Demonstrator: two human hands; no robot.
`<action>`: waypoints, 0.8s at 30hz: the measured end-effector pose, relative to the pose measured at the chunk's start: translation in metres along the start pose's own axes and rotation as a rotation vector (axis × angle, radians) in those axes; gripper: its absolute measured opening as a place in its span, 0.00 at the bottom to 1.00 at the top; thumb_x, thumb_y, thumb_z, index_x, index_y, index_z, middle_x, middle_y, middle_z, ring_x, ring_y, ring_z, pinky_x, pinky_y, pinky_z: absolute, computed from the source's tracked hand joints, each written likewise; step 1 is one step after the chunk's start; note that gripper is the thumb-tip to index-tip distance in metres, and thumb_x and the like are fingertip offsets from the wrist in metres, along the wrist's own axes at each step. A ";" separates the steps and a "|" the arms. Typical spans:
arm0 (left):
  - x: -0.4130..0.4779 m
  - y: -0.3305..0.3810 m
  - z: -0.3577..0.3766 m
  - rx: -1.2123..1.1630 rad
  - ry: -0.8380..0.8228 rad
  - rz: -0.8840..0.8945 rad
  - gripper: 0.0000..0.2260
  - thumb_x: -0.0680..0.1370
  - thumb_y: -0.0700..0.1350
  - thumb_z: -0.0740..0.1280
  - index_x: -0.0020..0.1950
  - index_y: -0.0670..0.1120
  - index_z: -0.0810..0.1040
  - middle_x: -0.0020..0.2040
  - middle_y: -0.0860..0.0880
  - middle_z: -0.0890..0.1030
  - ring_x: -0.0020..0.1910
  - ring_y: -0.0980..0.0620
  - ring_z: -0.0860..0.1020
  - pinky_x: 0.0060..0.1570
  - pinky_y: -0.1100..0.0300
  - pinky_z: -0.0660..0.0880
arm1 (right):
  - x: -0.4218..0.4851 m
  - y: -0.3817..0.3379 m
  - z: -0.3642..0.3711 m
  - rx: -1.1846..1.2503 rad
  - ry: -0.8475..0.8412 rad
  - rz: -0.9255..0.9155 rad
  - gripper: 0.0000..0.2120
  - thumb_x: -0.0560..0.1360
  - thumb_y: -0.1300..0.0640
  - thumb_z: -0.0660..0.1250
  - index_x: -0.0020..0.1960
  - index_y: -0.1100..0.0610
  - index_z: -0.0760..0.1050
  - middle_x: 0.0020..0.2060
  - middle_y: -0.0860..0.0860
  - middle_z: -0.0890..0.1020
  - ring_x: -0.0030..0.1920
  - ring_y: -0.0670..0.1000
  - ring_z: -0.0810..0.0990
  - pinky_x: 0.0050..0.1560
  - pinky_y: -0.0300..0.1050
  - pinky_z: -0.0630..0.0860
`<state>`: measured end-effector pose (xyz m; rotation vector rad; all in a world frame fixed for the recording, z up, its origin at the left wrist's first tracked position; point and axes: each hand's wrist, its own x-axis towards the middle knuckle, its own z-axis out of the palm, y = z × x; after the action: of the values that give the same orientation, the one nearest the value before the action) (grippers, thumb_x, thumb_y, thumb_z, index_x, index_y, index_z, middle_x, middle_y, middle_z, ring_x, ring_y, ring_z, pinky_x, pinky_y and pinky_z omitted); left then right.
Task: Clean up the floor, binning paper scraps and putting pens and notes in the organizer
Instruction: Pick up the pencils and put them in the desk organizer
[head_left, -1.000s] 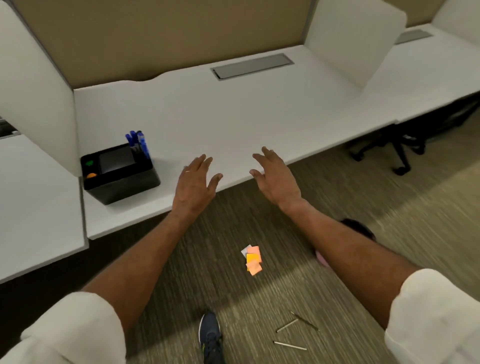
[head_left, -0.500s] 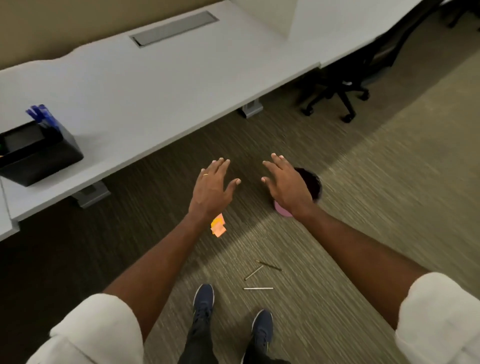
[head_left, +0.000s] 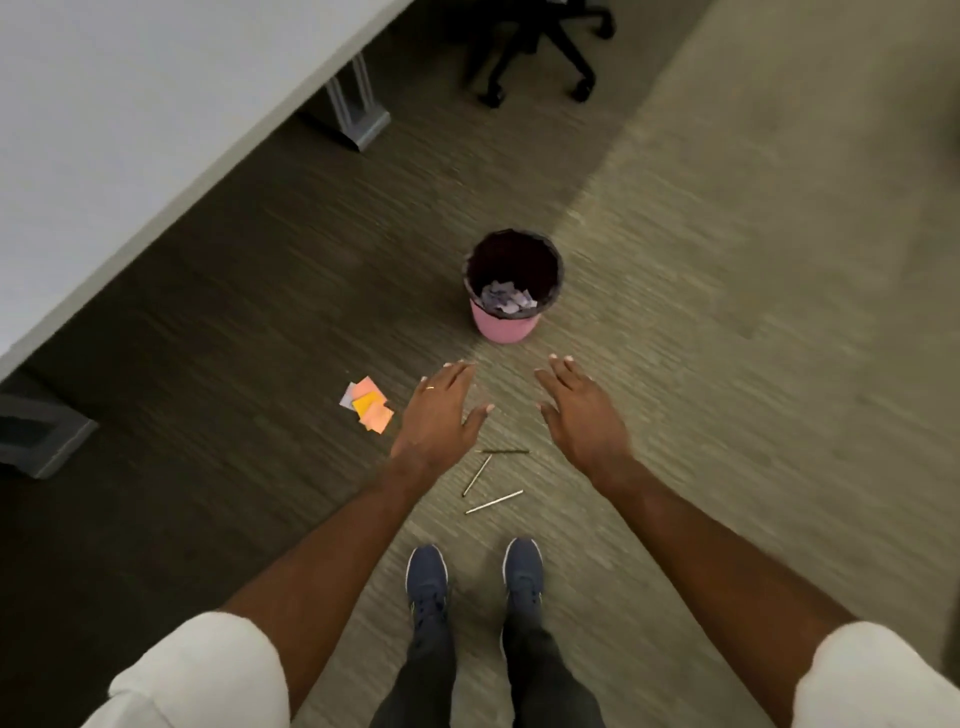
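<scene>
**Over the carpet, two empty hands and the last of the litter**

Above the grey-green ribbed carpet (head_left: 727, 260), the left hand (head_left: 436, 415) and the right hand (head_left: 582, 415) hang side by side. Both are palm down with fingers straight and slightly spread, and neither grips anything. They look poised to reach down, with no item chosen yet.

At 6 o'clock from the hands, three thin metallic stick pens (head_left: 493, 501) lie loose at differing angles, between the hands and the dark blue sneakers (head_left: 427, 582). At 9 o'clock from the left hand, a small fan of orange, yellow and pink square sticky notes (head_left: 369, 408) lies flat on the floor.

At 12 o'clock stands the round pink wastebasket with a dark liner (head_left: 504, 325), upright, with crumpled pale paper scraps (head_left: 506, 300) at its bottom. No scraps show on the floor, so the binning appears done, with pens and notes yet to go.

The organizer is out of view. The white desk top (head_left: 130, 104) runs at 10 o'clock. The pens lie nearest, and being thin and flat on the carpet pile, they probably need a fingertip pinch.
</scene>
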<state>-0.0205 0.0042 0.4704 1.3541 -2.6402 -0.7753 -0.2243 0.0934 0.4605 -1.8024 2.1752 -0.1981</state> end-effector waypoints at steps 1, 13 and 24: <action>0.000 -0.004 0.014 0.010 -0.020 0.012 0.27 0.80 0.55 0.64 0.75 0.43 0.67 0.73 0.44 0.71 0.74 0.45 0.68 0.73 0.48 0.65 | -0.006 0.005 0.015 0.005 -0.003 0.022 0.22 0.78 0.57 0.67 0.72 0.57 0.70 0.74 0.57 0.69 0.75 0.60 0.66 0.70 0.58 0.70; 0.007 -0.080 0.227 0.060 -0.209 -0.010 0.25 0.79 0.54 0.63 0.74 0.44 0.68 0.71 0.45 0.73 0.70 0.45 0.71 0.69 0.46 0.68 | -0.047 0.078 0.225 0.070 -0.125 0.029 0.19 0.79 0.58 0.67 0.69 0.57 0.74 0.67 0.56 0.78 0.69 0.58 0.74 0.67 0.53 0.73; 0.025 -0.163 0.435 0.022 -0.344 -0.015 0.25 0.78 0.49 0.67 0.73 0.44 0.68 0.66 0.43 0.77 0.64 0.44 0.76 0.66 0.50 0.72 | -0.033 0.123 0.442 0.014 -0.265 -0.097 0.10 0.73 0.64 0.70 0.52 0.54 0.78 0.43 0.51 0.82 0.43 0.54 0.81 0.48 0.48 0.76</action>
<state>-0.0403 0.0808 0.0120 1.3545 -2.9017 -1.0715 -0.1916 0.1896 0.0116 -1.8132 1.9022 0.0042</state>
